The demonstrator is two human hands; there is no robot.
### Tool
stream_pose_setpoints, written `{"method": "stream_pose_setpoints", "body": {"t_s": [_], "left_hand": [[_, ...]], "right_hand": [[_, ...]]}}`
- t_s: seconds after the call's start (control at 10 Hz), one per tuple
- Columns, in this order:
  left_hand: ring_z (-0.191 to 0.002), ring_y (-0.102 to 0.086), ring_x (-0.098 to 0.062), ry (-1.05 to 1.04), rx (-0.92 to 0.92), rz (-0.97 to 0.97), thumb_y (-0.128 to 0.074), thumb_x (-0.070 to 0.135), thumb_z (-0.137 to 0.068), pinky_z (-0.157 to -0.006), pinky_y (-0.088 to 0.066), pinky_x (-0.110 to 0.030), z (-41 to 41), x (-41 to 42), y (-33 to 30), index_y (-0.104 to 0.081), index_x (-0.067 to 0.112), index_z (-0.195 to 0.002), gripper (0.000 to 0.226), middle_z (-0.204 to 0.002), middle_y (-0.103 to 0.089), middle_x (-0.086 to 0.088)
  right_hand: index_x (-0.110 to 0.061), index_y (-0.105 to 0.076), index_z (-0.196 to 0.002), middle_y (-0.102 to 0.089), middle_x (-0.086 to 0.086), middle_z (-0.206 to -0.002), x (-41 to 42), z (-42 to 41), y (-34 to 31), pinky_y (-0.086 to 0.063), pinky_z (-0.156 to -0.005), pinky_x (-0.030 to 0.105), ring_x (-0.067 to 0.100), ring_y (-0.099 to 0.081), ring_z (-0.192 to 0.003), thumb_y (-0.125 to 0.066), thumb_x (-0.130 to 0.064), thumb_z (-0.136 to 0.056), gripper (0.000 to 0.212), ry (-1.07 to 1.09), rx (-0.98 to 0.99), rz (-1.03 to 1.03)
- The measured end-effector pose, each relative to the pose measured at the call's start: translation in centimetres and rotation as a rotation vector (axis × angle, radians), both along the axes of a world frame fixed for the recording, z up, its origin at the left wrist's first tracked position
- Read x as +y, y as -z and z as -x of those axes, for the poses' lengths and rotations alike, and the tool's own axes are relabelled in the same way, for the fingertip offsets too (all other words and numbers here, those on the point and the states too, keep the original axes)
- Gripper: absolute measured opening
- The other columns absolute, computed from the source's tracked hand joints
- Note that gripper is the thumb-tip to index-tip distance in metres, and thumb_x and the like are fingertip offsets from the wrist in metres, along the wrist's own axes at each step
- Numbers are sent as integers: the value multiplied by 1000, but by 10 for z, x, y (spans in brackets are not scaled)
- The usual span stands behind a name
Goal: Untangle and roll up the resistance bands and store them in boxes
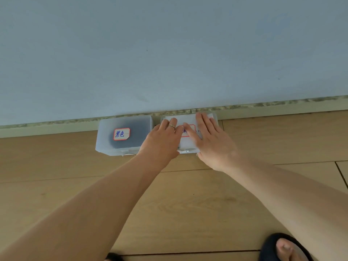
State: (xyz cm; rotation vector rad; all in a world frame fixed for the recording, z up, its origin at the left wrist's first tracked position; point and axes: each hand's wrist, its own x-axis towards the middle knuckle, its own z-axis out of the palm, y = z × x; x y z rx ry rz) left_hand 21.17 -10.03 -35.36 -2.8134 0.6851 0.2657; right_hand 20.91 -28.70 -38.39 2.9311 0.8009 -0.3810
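Here both hands, left and right, press flat, fingers spread, on the right box; grasping nothing.

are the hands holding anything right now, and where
Nothing is gripped. The left hand and right hand lie flat, fingers spread, on the lid of the right box.

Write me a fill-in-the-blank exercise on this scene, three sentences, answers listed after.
1. Both hands, the left hand and the right hand, lie flat on the lid of the ____ of the two boxes.
2. The box with the label that the hands do not cover shows a ____ mass through its frosted lid.
3. Both boxes stand on the wooden floor, against the ____.

Answers: right; dark; wall
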Motion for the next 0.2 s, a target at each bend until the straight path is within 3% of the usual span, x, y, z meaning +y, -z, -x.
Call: {"method": "stream_pose_setpoints", "body": {"t_s": [0.1, 0.2], "left_hand": [[-135, -39, -24, -126, 174, 182, -65, 65, -87, -110, -35, -34, -1, 2, -29, -37, 11, -144, 84, -148, -36, -6], [-134, -42, -10, -327, 167, 676, -69, 69, -78, -99, -40, -30, 15, 15, -96, -39, 24, -145, 86, -143, -41, 11]], "right_hand": [[-27, 11, -165, 9, 18, -172, 3, -6, -40, -1, -130, 42, 32, 8, -160, -57, -34, -101, 93, 69, 183, -82], [-25, -21, -164, -34, 6, -164, 0, -11, -117, -26, -120, 33, 21, -29, -152, -53, -27, -105, 67, 255, 222, -505]]}}
